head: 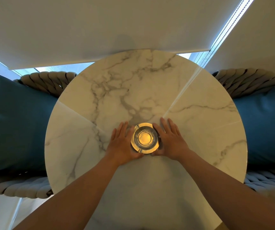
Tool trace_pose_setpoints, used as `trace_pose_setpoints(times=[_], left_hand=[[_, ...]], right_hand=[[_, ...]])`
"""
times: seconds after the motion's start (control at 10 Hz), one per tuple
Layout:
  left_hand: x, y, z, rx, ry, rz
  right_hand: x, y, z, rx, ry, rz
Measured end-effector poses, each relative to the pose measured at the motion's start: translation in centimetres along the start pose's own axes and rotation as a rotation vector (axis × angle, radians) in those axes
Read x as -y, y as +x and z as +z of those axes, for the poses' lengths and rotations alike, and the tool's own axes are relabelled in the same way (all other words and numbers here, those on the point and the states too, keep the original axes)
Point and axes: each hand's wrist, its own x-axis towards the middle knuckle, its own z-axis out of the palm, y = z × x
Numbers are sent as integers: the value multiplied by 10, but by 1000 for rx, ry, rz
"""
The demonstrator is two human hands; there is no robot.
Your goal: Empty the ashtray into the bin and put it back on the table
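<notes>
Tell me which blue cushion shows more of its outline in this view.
The blue cushion on the person's left. Its top corner and upper edge are in view, while the one on the right is cut off by the picture's edge.

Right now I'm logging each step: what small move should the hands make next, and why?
Probably close both hands on the ashtray and lift. The left hand and right hand flank it with fingers flat, and it sits on the table. No bin is in view.
</notes>
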Motion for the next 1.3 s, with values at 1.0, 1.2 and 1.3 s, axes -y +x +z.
trace_pose_setpoints(times=[1.0,1.2,1.3], left_hand=[[0,-8,-10,38,-32,-32],[11,-43,-9,11,-51,1],[19,-64,-10,6,-48,14]], right_hand=[[0,-10,-6,-30,-27,33],[3,-36,1,-23,6,91],[7,-58,12,-51,32,137]])
